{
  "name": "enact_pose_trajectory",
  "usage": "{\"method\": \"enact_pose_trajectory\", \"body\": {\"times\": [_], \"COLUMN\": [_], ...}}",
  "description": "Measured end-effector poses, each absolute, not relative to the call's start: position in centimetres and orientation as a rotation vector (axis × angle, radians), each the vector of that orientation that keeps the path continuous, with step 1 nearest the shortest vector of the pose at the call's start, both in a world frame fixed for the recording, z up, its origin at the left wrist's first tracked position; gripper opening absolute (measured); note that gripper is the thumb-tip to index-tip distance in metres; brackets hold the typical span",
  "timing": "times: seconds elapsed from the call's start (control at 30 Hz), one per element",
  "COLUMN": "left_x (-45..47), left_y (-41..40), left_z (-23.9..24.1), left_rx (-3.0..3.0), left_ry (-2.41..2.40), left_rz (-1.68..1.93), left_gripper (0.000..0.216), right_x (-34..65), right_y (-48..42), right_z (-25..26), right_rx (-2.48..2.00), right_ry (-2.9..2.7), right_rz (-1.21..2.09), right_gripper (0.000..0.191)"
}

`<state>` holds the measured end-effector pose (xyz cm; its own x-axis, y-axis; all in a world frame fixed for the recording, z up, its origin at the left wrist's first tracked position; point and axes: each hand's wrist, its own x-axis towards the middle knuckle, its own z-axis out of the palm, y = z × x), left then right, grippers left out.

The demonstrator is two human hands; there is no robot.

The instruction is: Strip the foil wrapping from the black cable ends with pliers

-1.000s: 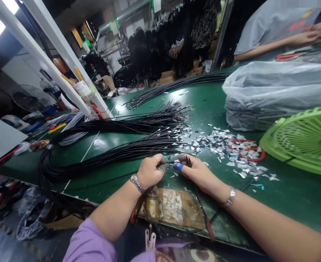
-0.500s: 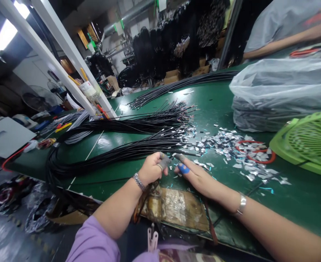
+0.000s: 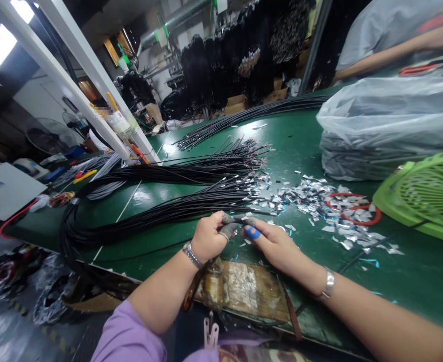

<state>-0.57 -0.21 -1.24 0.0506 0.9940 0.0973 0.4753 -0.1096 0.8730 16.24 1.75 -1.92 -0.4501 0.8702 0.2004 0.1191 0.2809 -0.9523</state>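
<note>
Bridging left fingers [image 3: 228,230] and right fingers [image 3: 252,232]: black cable [image 3: 239,219]

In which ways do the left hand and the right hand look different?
The right hand wears a blue wrap on its thumb; the left hand shows none. The left hand has a linked metal band at the wrist, the right hand a smoother silver band. Both hold a dark cable at the fingertips.

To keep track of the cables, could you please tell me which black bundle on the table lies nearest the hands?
The front bundle, lying just beyond the left hand; the middle bundle and far bundle lie farther back.
</note>
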Motion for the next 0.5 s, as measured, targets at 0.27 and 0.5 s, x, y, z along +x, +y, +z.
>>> {"method": "enact_pose_trajectory", "body": {"times": [0.27, 0.5], "left_x": [-0.72, -0.79], "left_y": [-0.33, -0.64], "left_z": [-1.15, -0.95], "left_rx": [1.689, 2.190], "left_ry": [1.435, 1.626], "left_rz": [0.930, 1.078], "left_gripper": [0.017, 0.011], "right_x": [16.54, 16.57], "right_y": [1.96, 1.88], "right_z": [-2.24, -2.32], "right_rx": [-0.898, -0.919], "right_ry": [-1.891, -1.911], "right_rz": [1.114, 1.064], "right_gripper": [0.032, 0.030]}}
